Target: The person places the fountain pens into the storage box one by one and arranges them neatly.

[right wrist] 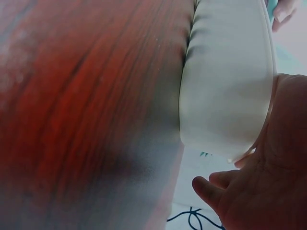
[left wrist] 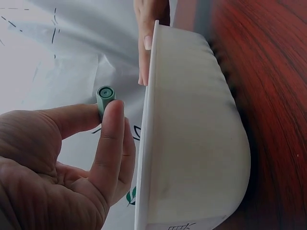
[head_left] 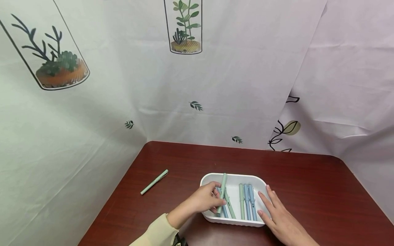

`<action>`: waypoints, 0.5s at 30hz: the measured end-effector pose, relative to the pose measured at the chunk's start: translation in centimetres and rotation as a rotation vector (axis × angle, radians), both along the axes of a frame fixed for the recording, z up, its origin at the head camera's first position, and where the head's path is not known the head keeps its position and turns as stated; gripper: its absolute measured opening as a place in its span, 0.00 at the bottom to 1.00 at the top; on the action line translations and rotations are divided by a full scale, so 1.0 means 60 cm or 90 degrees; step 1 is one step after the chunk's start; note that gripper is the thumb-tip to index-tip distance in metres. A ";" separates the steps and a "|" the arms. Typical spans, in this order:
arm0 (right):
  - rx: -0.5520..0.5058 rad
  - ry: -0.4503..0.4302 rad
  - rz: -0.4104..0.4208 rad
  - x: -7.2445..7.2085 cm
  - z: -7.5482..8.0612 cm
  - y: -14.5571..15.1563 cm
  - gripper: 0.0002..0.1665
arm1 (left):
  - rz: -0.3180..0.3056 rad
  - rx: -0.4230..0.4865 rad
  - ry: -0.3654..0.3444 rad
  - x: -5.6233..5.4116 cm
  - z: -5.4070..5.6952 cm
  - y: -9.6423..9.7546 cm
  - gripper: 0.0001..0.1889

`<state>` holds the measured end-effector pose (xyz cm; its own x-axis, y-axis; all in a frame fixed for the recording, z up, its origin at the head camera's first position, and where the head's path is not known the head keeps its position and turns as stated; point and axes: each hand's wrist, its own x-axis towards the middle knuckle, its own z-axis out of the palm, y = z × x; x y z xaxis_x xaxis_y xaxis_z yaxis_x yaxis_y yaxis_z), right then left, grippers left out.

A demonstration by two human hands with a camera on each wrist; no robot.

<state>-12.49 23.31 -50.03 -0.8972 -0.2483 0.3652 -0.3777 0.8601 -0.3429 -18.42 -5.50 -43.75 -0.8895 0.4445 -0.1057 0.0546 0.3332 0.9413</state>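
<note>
My left hand (head_left: pixel 203 199) pinches a light green pen (head_left: pixel 223 184) between thumb and fingers, above the left part of a white tray (head_left: pixel 229 221). In the left wrist view the round end of this pen (left wrist: pixel 106 92) faces the camera. Below it inside the tray lie another green pen (head_left: pixel 230 206) and a blue pen (head_left: pixel 225 212), partly covered by the hand. To the right a green pen (head_left: pixel 241 201) and two blue pens, one of them the outer blue pen (head_left: pixel 252 202), lie side by side. My right hand (head_left: pixel 283 220), fingers spread, rests at the tray's right rim.
A single green pen (head_left: pixel 154 182) lies on the dark red table (head_left: pixel 181 160), left of the tray. White cloth (head_left: pixel 234 85) printed with plants hangs behind the table and along its sides.
</note>
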 end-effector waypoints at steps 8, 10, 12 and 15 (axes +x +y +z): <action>0.000 0.005 0.001 0.000 0.000 0.000 0.35 | 0.001 -0.024 -0.004 -0.002 -0.003 0.017 0.29; 0.000 0.002 -0.001 0.000 0.001 0.000 0.35 | -0.002 -0.039 -0.002 -0.002 -0.004 0.022 0.30; 0.001 -0.007 -0.004 -0.001 0.001 -0.001 0.36 | -0.006 -0.051 -0.001 -0.003 -0.005 0.026 0.30; 0.004 -0.025 -0.012 -0.001 0.002 -0.001 0.36 | -0.014 -0.064 -0.009 -0.004 -0.008 0.033 0.29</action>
